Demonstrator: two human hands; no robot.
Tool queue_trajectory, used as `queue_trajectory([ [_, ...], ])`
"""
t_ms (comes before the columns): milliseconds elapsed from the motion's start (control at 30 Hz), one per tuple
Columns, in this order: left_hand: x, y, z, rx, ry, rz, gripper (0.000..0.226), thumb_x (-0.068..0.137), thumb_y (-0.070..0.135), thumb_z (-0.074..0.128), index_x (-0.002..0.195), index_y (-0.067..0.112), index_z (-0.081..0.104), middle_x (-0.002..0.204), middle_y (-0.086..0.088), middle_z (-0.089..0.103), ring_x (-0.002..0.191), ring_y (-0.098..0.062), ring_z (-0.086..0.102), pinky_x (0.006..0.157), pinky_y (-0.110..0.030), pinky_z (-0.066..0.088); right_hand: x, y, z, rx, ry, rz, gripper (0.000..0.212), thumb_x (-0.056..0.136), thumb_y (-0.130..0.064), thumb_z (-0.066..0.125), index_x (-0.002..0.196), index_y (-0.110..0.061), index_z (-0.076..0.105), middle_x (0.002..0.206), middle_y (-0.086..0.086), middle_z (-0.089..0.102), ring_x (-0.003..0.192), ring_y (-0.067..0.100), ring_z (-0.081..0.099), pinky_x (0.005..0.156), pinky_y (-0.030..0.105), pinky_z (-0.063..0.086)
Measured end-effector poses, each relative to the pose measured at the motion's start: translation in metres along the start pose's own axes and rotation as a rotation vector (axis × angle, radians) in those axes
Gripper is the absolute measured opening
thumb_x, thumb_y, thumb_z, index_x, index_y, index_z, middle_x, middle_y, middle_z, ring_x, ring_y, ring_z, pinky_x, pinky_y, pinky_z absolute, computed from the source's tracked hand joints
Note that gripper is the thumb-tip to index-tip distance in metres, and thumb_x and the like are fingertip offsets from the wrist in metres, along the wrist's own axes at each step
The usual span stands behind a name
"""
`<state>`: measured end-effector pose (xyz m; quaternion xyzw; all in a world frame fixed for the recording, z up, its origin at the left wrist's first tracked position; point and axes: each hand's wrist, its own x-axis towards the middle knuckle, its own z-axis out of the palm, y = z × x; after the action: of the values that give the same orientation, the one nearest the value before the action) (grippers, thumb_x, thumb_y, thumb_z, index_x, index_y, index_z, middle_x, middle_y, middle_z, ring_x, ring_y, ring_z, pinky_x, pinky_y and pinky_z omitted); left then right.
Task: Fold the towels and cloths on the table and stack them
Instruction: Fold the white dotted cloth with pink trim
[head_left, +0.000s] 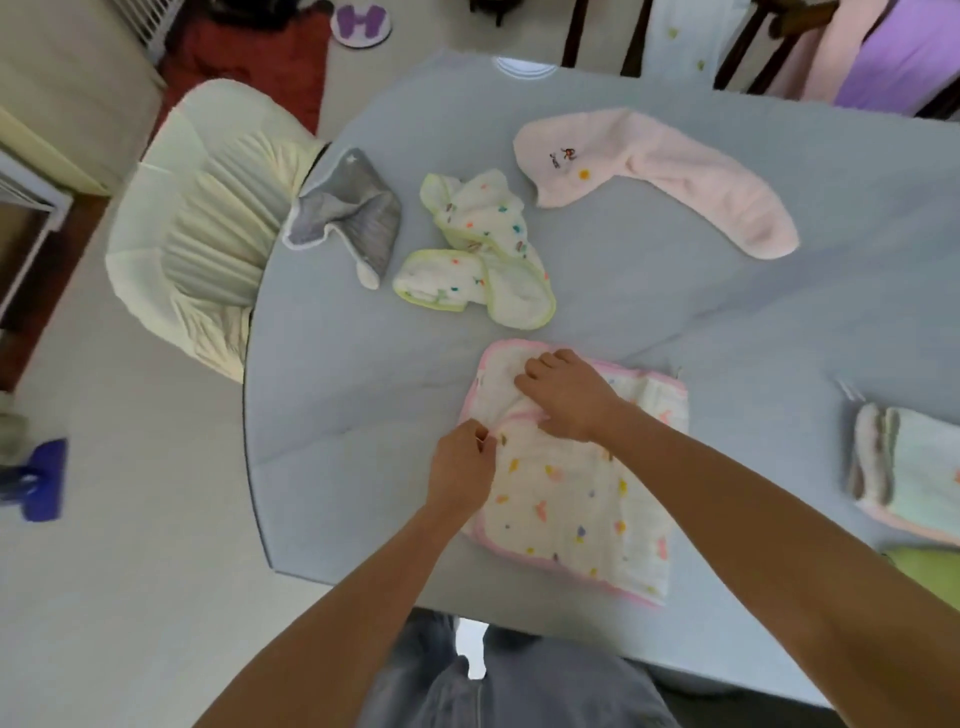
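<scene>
A white cloth with a pink edge and coloured spots (571, 499) lies near the front of the pale blue table (322, 374). My left hand (462, 467) pinches its left edge. My right hand (566, 395) grips a bunched fold at its far left corner. Behind it a crumpled white cloth with a green edge (483, 249) lies loose. A grey cloth (348, 213) lies crumpled at the table's left edge. A long pink towel (670, 176) lies unfolded at the back. Folded cloths (904, 467) are stacked at the right edge.
A cream chair (202, 228) stands against the table's left side. Dark wooden chairs (748, 47) draped with pink and purple fabric stand behind the table. A green item (930, 571) shows at the right edge, and a blue object (36, 478) lies on the floor at the left.
</scene>
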<state>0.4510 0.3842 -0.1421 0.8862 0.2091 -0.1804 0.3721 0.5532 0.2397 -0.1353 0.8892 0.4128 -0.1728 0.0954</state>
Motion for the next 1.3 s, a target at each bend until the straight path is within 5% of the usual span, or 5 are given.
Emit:
queue_trajectory([
  [167, 0.005, 0.002, -0.002, -0.157, 0.086, -0.133, 0.019, 0.098, 0.019, 0.046, 0.091, 0.006, 0.058, 0.083, -0.001, 0.058, 0.077, -0.017, 0.052, 0.059, -0.02, 0.029, 0.016, 0.007, -0.005, 0.083, 0.008, -0.047, 0.027, 0.09, -0.014, 0.046, 0.117, -0.014, 0.05, 0.113, 0.005, 0.058, 0.106, 0.025, 0.052, 0.087, 0.031, 0.031],
  [333, -0.004, -0.008, -0.007, -0.183, 0.082, -0.248, 0.015, 0.094, 0.027, 0.052, 0.094, 0.012, 0.055, 0.081, 0.0, 0.059, 0.076, -0.02, 0.058, 0.067, -0.03, 0.046, 0.04, 0.011, -0.009, 0.388, 0.027, 0.096, 0.015, 0.094, -0.02, 0.043, 0.106, -0.013, 0.049, 0.107, 0.008, 0.059, 0.097, 0.029, 0.056, 0.069, 0.03, 0.031],
  [800, -0.025, -0.032, -0.01, 0.055, 0.079, -0.25, 0.012, 0.092, 0.012, 0.044, 0.094, 0.011, 0.056, 0.1, -0.006, 0.055, 0.085, -0.026, 0.059, 0.076, -0.038, 0.051, 0.069, 0.003, -0.006, 0.337, 0.116, 0.202, 0.021, 0.098, -0.011, 0.038, 0.118, -0.008, 0.043, 0.111, 0.016, 0.059, 0.097, 0.035, 0.06, 0.074, 0.039, 0.045],
  [1000, -0.023, -0.022, -0.011, 0.24, 0.061, -0.17, 0.034, 0.092, 0.039, 0.055, 0.116, 0.017, 0.045, 0.115, 0.001, 0.046, 0.103, -0.022, 0.055, 0.079, -0.037, 0.048, 0.065, -0.004, -0.005, 0.367, 0.264, 0.19, 0.018, 0.101, -0.024, 0.035, 0.105, -0.011, 0.046, 0.093, 0.008, 0.059, 0.083, 0.03, 0.058, 0.062, 0.032, 0.034],
  [1300, -0.006, -0.018, -0.017, 0.175, -0.025, -0.227, 0.026, 0.081, 0.013, 0.052, 0.106, 0.01, 0.048, 0.105, -0.006, 0.055, 0.098, -0.027, 0.056, 0.077, -0.034, 0.044, 0.067, -0.001, 0.008, 0.296, 0.183, 0.126, 0.038, 0.091, -0.012, 0.05, 0.129, -0.009, 0.048, 0.132, 0.012, 0.044, 0.118, 0.031, 0.042, 0.089, 0.039, 0.038],
])
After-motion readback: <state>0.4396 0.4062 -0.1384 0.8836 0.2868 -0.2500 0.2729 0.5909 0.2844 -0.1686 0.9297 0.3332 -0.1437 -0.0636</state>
